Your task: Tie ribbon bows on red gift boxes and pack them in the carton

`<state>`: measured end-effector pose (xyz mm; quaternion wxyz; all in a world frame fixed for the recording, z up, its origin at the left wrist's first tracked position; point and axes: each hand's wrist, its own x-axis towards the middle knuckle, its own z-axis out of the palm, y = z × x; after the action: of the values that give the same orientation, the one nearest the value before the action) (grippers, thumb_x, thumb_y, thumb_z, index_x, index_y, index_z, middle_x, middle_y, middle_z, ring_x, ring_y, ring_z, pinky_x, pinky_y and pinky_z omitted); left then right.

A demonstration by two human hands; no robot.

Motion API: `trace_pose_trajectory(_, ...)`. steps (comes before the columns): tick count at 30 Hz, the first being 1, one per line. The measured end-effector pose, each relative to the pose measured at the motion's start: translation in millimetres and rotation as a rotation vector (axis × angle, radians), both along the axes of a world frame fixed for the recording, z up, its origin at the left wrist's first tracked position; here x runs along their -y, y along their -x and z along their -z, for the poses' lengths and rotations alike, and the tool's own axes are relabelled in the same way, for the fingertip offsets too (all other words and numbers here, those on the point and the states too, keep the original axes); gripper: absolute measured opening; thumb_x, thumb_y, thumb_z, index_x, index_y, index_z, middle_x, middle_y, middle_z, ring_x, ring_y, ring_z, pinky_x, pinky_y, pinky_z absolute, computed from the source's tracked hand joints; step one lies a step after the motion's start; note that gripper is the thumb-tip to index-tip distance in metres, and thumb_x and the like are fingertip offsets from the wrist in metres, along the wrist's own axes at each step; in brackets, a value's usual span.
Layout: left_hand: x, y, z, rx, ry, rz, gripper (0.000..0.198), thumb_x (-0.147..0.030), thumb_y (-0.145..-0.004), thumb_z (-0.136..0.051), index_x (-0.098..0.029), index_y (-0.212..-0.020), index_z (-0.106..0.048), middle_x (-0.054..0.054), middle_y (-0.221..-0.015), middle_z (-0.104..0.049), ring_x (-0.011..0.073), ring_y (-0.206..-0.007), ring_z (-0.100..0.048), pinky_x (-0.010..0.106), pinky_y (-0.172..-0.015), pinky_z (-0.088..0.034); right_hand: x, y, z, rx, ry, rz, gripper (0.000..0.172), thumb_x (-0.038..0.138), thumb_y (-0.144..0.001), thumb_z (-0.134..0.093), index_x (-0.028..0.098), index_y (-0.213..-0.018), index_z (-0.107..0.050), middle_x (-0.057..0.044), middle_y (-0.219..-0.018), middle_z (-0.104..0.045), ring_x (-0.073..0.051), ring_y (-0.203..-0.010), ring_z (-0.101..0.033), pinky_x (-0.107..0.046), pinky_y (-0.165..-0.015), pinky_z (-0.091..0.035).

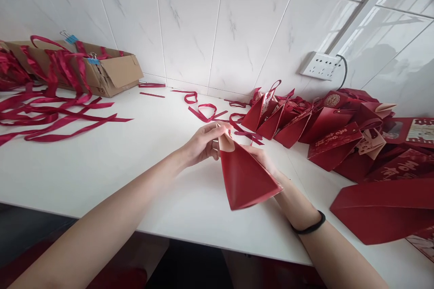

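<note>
A red folded-paper gift box (247, 176) with a pale inner flap is held above the white table, its narrow end away from me and its wide triangular side toward me. My left hand (205, 142) closes on the narrow end, thumb on the pale flap. Behind the box, my right hand (262, 158) supports its right side; most of its fingers are hidden by the box. Just beyond my hands lie cut pieces of dark red ribbon (206, 110), some curled into loops.
At the left, a cardboard box (118, 72) with blue binder clips (93, 59) has long red ribbons (68, 117) spilling onto the white table (152, 180). Many red gift boxes (332, 131) crowd the right side. A power socket (320, 67) is on the tiled wall.
</note>
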<state>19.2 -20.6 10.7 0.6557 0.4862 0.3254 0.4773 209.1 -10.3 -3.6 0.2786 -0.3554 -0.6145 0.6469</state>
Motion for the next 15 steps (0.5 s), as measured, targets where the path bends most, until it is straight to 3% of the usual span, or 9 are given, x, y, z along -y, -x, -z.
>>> trace_pose_trajectory(4,-5,-3,2.4,-0.055,0.066,-0.178,0.027,-0.042,-0.074,-0.065,-0.018,-0.082,-0.056,0.001,-0.077,-0.063,0.0144,-0.069,-0.064,0.020,-0.053,-0.048,-4,2,-4.0,-0.148,0.207,0.138,0.016,0.033,-0.077,-0.060,0.021,-0.067,-0.061,0.001,-0.065,-0.063,-0.015,-0.058,-0.057,-0.027,-0.058,-0.049)
trace_pose_trajectory(8,-8,-4,8.4,-0.222,0.229,-0.157,0.043,-0.040,-0.069,-0.071,-0.020,-0.103,-0.055,0.005,-0.094,-0.067,0.0198,-0.080,-0.067,0.027,-0.062,-0.051,0,5,-11.4,-0.284,0.528,0.210,0.035,0.046,-0.086,-0.041,0.020,-0.078,-0.062,-0.005,-0.081,-0.069,-0.018,-0.066,-0.063,-0.032,-0.063,-0.052)
trace_pose_trajectory(10,-7,-4,10.6,-0.235,0.288,-0.119,0.051,-0.037,-0.067,-0.074,-0.020,-0.111,-0.053,0.007,-0.098,-0.068,0.0199,-0.082,-0.067,0.028,-0.065,-0.051,3,6,-12.2,-0.296,0.474,0.180,0.048,0.055,-0.088,-0.030,0.020,-0.085,-0.063,-0.008,-0.086,-0.069,-0.021,-0.073,-0.066,-0.035,-0.066,-0.053)
trace_pose_trajectory(12,-4,-5,11.1,-0.171,0.306,-0.046,0.046,-0.035,-0.070,-0.073,-0.018,-0.109,-0.055,0.008,-0.097,-0.068,0.0189,-0.079,-0.066,0.028,-0.066,-0.050,4,6,-9.7,-0.284,0.332,0.136,0.057,0.063,-0.087,-0.026,0.019,-0.096,-0.062,-0.009,-0.090,-0.069,-0.024,-0.081,-0.066,-0.036,-0.067,-0.054)
trace_pose_trajectory(15,6,-7,8.4,-0.087,0.290,0.064,0.032,-0.035,-0.072,-0.072,-0.014,-0.093,-0.062,0.008,-0.086,-0.068,0.0173,-0.069,-0.065,0.027,-0.061,-0.049,3,4,-2.7,-0.282,0.159,0.125,0.055,0.066,-0.083,-0.038,0.019,-0.102,-0.061,-0.008,-0.088,-0.068,-0.020,-0.080,-0.066,-0.029,-0.062,-0.055)
